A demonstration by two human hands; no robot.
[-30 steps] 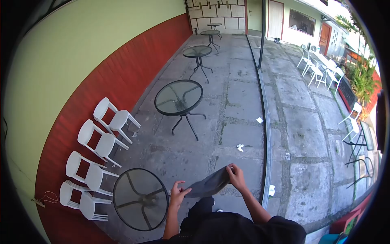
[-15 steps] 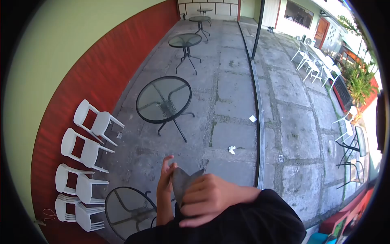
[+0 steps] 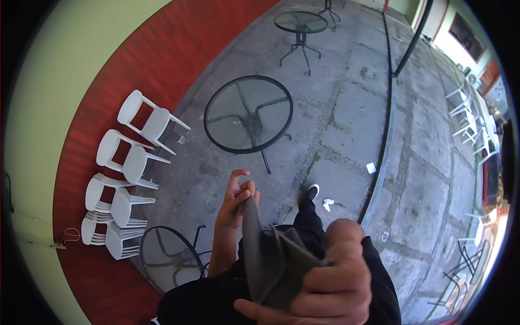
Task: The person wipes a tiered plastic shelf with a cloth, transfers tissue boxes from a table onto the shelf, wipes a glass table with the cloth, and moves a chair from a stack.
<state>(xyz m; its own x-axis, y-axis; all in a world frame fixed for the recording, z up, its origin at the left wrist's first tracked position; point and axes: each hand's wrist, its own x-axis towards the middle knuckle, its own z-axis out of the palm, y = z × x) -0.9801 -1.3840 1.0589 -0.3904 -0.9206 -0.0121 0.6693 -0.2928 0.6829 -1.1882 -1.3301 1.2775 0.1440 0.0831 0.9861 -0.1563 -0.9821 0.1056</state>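
Note:
A dark grey cloth point(image 3: 262, 254) hangs in folds between my two hands, close to my chest. Its upper left corner is pinched between the thumb and fingers of my left hand point(image 3: 236, 200). My right hand point(image 3: 336, 281) is near the camera, large and slightly blurred, with its fingers curled round the cloth's right side. Behind the cloth are my black clothes, and one dark shoe point(image 3: 312, 192) shows on the paving.
Round glass tables point(image 3: 249, 114) stand ahead, another point(image 3: 170, 259) at lower left. White chairs point(image 3: 156, 123) line the red wall point(image 3: 124, 59). A dark post point(image 3: 414, 40) rises from a metal floor rail point(image 3: 379, 179). White scraps point(image 3: 328, 205) lie on the paving.
My right hand has come closer to the camera and moved right, spreading the cloth. My left hand has risen slightly. The view has shifted, and a shoe now shows ahead.

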